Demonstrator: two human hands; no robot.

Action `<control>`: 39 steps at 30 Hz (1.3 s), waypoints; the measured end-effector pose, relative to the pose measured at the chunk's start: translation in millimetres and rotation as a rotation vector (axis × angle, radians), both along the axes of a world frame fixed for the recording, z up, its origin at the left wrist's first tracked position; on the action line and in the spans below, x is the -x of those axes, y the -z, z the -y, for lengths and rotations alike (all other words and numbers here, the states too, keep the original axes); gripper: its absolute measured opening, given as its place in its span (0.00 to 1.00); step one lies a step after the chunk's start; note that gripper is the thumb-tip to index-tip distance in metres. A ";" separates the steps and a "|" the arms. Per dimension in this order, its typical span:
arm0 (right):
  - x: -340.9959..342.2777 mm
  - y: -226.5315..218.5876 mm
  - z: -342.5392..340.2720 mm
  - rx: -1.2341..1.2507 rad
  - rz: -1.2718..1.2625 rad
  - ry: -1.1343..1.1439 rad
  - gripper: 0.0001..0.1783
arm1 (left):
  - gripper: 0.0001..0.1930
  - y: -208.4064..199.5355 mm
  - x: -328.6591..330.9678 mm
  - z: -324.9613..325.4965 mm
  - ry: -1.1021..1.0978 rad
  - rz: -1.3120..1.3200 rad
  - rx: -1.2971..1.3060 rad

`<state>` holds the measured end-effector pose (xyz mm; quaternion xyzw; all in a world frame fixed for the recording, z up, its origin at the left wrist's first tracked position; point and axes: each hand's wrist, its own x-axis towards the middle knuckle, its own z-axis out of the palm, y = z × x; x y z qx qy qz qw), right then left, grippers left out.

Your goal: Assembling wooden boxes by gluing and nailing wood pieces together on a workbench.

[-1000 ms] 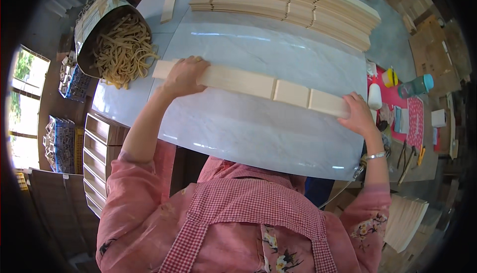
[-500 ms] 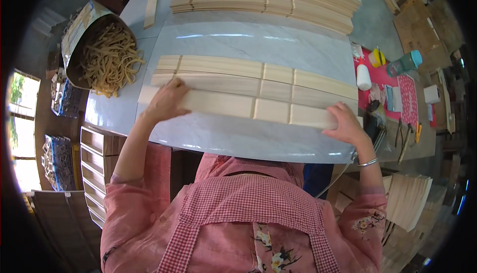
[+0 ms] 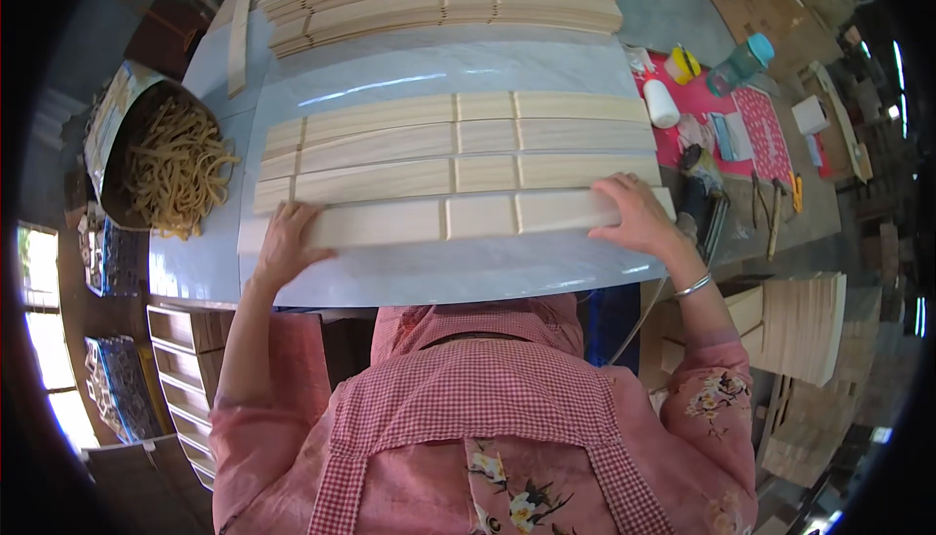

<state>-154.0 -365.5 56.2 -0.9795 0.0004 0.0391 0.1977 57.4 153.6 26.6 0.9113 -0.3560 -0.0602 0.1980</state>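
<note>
Several pale wooden slats with cross grooves (image 3: 380,184) lie side by side on the grey marbled tabletop in front of me. The nearest slat (image 3: 390,221) runs along their near edge, its left end jutting out past the others. My left hand (image 3: 291,243) grips it close to the left end, fingers over the far edge and thumb toward me. Near the right end my right hand (image 3: 636,213) holds the same slat in a like way, fingers bent over its top. The grooves of the rows nearly line up.
A tall stack of grooved slats (image 3: 370,14) stands at the back. At left, a tipped container (image 3: 105,145) spills tan strips. On the right, a red mat (image 3: 671,150) bears a white bottle (image 3: 661,104); a teal-lidded bottle (image 3: 738,67), a dark tool (image 3: 698,179) and pliers (image 3: 776,213) are nearby.
One more slat row now lies flat beyond the one I hold. My hands have again come to the two ends of the nearest slat. The whole view has shifted and turned slightly.
</note>
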 end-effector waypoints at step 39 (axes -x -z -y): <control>91.1 70.9 81.3 0.308 0.592 0.868 0.17 | 0.28 59.8 29.7 -63.4 -0.394 0.369 -0.005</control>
